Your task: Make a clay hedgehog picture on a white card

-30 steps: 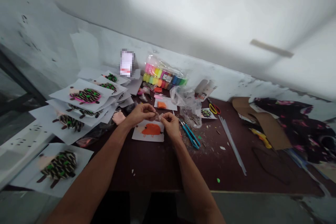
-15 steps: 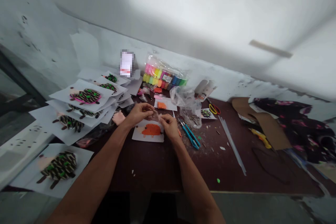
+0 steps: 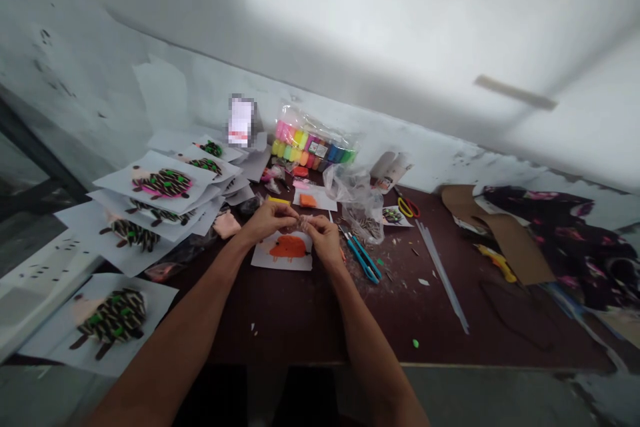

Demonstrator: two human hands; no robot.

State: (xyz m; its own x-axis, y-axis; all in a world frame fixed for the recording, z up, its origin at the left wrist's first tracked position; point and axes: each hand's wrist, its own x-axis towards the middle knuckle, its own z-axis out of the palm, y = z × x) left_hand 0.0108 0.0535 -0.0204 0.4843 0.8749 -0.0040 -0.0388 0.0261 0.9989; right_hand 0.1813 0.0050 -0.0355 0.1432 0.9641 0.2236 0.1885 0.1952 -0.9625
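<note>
My left hand (image 3: 270, 220) and my right hand (image 3: 323, 238) meet above the table, and their fingertips pinch a small pale pink piece, probably modelling clay (image 3: 303, 221). Just below them lies a white card (image 3: 265, 257) bearing an orange clay hedgehog body (image 3: 289, 248), which my right hand's heel nearly overlaps. Behind my hands, a smaller paper (image 3: 320, 200) holds an orange clay lump (image 3: 308, 200). To the left, stacked sheets carry finished hedgehog pictures with seed spines (image 3: 163, 183).
The dark brown table (image 3: 300, 320) also holds a bagged set of coloured clay tubs (image 3: 315, 142), a clear bag of seeds (image 3: 363, 213), blue-handled craft tools (image 3: 361, 257), yellow-and-red scissors (image 3: 407, 207) and a long grey strip (image 3: 443, 277). Cardboard (image 3: 515, 247) and dark floral cloth (image 3: 560, 233) lie at right.
My hands have moved closer together, with both sets of fingertips now pressed around the small pale piece. A yellow strip behind my left hand has come into view.
</note>
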